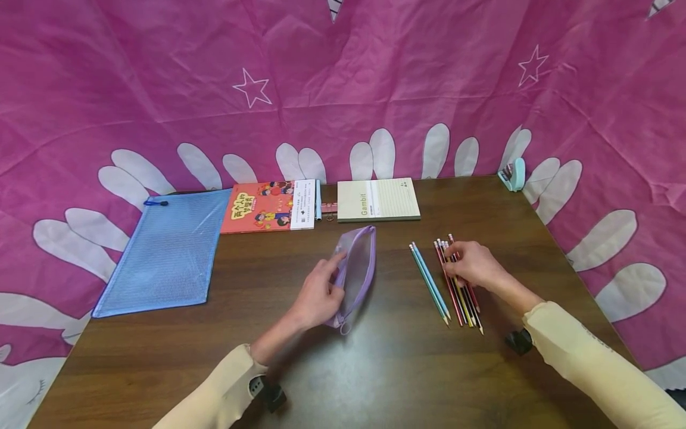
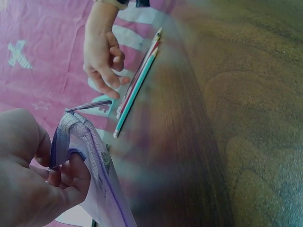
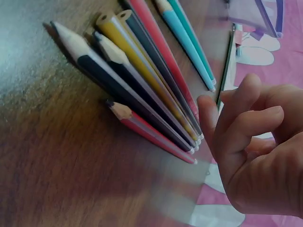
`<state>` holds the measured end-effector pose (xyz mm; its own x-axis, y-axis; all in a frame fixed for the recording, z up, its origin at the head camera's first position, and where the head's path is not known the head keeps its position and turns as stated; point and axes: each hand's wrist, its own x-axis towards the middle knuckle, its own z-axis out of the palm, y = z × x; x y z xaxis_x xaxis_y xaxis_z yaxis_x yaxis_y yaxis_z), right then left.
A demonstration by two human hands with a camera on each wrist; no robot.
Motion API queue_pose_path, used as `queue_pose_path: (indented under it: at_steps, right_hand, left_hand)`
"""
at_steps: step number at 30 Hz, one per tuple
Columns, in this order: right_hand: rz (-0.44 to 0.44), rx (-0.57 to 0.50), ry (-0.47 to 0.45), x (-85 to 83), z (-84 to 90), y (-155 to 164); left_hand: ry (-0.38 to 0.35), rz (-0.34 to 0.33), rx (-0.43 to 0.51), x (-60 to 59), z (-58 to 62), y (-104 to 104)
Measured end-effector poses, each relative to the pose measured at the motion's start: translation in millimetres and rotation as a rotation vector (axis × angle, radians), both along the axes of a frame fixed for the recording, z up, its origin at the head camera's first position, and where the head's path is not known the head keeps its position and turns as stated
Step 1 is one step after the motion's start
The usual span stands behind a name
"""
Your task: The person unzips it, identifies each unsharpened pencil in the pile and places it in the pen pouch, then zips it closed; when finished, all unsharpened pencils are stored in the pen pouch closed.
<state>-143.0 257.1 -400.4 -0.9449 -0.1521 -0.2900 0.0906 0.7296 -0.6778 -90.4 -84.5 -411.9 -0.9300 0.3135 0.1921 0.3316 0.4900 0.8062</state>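
My left hand pinches the edge of a purple mesh zipper pouch, whose mouth gapes open; in the left wrist view the fingers and thumb grip its rim. My right hand hovers at the eraser ends of several pencils in red, black and yellow. In the right wrist view its fingers are partly bent beside those ends, with nothing visibly held. Just left of that group lie two pencils, one light blue and one teal.
A blue mesh zipper bag lies on the left of the wooden table. Toward the back are a red book, a cream notebook and a pink item between them. A mint-coloured object stands at the back right corner.
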Motion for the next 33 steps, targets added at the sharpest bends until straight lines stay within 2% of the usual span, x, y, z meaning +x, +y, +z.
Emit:
queue_pose_path:
  at_steps: [9, 17, 33]
  right_hand:
    - [0.014, 0.090, 0.044, -1.6, -7.2, -0.5]
    - [0.041, 0.122, 0.078, 2.1, -11.0, -7.1]
    - [0.061, 0.339, 0.115, 4.8, -10.2, -28.6]
  left_hand:
    - [-0.006, -0.009, 0.007, -0.2, 0.3, -0.3]
    - [-0.010, -0.008, 0.008, 0.5, -1.2, 0.0]
    - [-0.021, -0.017, -0.004, 2.6, -1.5, -1.2]
